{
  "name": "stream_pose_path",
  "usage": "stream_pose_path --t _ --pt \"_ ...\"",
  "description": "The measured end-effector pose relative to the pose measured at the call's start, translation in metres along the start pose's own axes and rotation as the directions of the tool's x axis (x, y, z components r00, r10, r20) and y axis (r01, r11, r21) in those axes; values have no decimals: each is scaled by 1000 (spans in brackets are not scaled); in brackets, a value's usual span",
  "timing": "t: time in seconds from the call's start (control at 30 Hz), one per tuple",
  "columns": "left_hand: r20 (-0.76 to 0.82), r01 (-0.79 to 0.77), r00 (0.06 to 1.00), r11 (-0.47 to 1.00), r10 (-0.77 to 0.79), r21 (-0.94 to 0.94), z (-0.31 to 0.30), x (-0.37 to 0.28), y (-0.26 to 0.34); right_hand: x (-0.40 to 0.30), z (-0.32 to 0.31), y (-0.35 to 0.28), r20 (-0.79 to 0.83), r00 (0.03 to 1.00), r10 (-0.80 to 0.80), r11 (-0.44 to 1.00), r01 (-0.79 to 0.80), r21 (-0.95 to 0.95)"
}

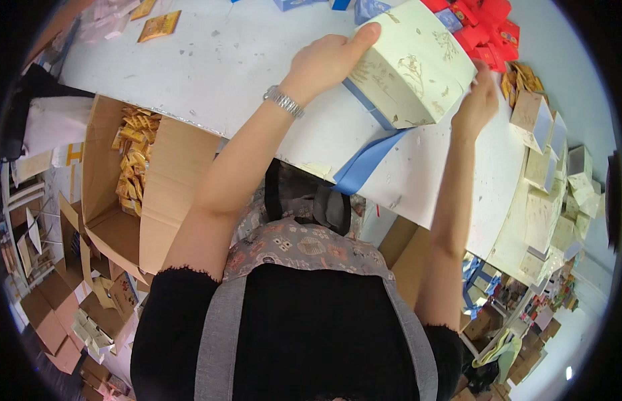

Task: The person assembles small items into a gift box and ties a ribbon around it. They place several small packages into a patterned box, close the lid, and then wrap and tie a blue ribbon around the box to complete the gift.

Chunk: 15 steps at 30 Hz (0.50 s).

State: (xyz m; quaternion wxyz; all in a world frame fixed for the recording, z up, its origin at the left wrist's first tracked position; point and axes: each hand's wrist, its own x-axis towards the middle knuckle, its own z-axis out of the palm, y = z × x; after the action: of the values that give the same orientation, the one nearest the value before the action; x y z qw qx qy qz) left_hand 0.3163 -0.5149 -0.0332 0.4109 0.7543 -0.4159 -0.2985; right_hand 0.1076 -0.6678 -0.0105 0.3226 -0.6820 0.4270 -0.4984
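A cream gift box (416, 65) with printed plant sprigs is tilted above the white table. My left hand (331, 57) grips its left side, the thumb lying along the upper edge. At the box's right end is my right hand (477, 97), its fingers bent at the edge and partly hidden. Under the box runs a blue ribbon (368, 163), one end of which hangs over the table's front edge. Whatever is inside the box cannot be seen.
Red boxes (486, 35) are heaped beyond the box. Cream boxes (544, 210) stack along the right. Gold packets fill part of an open carton (178, 185) at left; another gold packet (159, 26) lies on the white table (206, 75).
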Motion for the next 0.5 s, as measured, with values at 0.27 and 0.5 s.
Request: stream_pose_path --t 0.27,0.5 --pt "65 -110 993 962 97 250 2 -51 28 -170 19 -7 169 982 89 791 34 -611" --pt "202 -147 975 955 96 259 -9 -47 30 -146 3 25 283 958 -40 708 227 -669"
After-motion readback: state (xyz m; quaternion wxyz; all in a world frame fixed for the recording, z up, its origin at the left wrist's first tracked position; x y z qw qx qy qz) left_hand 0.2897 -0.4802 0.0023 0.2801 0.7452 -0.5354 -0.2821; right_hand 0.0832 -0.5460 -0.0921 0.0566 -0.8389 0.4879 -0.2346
